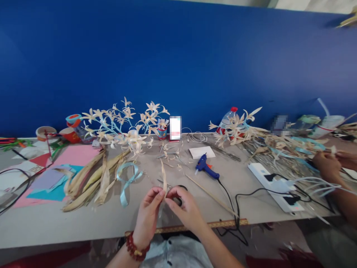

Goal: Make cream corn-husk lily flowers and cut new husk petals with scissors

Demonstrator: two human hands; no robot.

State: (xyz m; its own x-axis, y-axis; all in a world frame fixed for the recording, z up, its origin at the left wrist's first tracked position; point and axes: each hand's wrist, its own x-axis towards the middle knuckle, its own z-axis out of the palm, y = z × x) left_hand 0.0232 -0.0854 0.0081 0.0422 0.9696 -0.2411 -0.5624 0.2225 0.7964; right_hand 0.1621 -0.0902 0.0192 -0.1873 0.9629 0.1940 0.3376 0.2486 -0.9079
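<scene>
A narrow, pale strip of dried corn husk stands upright between my two hands, near the table's front edge. My left hand pinches its lower part between thumb and fingers. From the other side, my right hand has thumb and forefinger closed at the strip's lower end. Partly hidden behind my right hand lies a pair of scissors with black handles. A blue glue gun rests on the table to the right, beside a white card. Left of my hands is a loop of light blue ribbon.
Dried husks lie on coloured paper at left. Husk flowers on blue stems stand at the back, near a propped phone. A power strip with trailing cables lies right, near another person's hands.
</scene>
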